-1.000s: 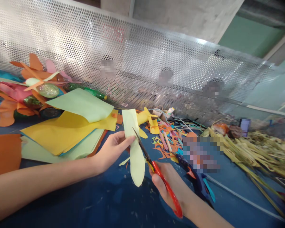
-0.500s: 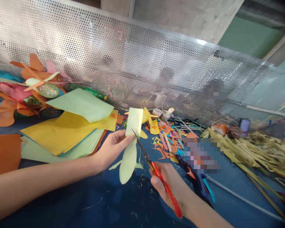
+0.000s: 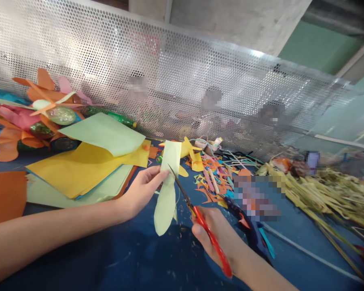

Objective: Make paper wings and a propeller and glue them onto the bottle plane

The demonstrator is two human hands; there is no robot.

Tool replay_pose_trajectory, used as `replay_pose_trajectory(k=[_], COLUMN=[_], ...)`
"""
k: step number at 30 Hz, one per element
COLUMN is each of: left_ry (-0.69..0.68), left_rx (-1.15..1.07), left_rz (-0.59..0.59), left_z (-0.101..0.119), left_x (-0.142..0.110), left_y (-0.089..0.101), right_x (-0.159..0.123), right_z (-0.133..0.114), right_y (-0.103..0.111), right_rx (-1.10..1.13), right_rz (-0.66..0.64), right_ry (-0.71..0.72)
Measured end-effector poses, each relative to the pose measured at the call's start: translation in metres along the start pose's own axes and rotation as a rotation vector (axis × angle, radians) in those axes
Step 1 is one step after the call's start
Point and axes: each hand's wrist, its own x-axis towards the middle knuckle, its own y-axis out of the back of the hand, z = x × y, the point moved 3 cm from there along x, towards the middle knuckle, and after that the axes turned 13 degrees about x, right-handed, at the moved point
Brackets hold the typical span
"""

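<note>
A perforated screen runs across the back. At far left lies an orange sheet, then the paper stack, its right edge near the left wrist. Blue table stretches below and between the hands; scraps and straw lie along the right. The left hand pinches the green paper between thumb and fingers, its rounded end hanging down. The right hand grips the scissors, blades angled up-left, tip by the left thumb; I can't tell whether they touch the paper.
</note>
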Motion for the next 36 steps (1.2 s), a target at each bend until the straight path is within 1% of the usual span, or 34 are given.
replay_pose_trajectory(k=[3,6,8,11,15,19,23,26,31,36], left_ry=[-0.035,-0.06,-0.059,-0.046,-0.053,-0.085,-0.098,-0.098,-0.088,-0.092], left_rx=[0.044,0.096,0.122,0.139,0.148,0.196,0.225,0.218,0.213,0.204], left_rz=[0.001,0.003,-0.01,-0.043,-0.1,-0.111,-0.105,-0.127,-0.157,-0.158], left_z=[-0.002,-0.004,-0.005,-0.003,0.004,0.007,0.005,0.003,0.001,0.001], left_x=[0.003,0.006,0.006,0.003,-0.004,-0.007,-0.006,-0.005,-0.006,-0.006], left_y=[0.001,0.003,0.003,0.0,-0.006,-0.007,-0.006,-0.006,-0.007,-0.007], right_x=[0.001,0.002,0.001,0.0,-0.001,0.0,-0.001,-0.003,-0.003,0.0], right_z=[0.002,0.002,-0.001,-0.009,-0.019,-0.02,-0.02,-0.022,-0.023,-0.02], right_y=[0.0,0.0,0.001,0.004,0.006,0.006,0.006,0.007,0.006,0.005], right_rx=[-0.007,0.033,0.077,0.136,0.177,0.162,0.131,0.123,0.118,0.128], right_rz=[-0.024,-0.083,-0.121,-0.141,-0.153,-0.161,-0.13,-0.102,-0.108,-0.119], right_ry=[-0.04,-0.066,-0.062,-0.057,-0.008,0.003,0.007,0.002,-0.01,-0.001])
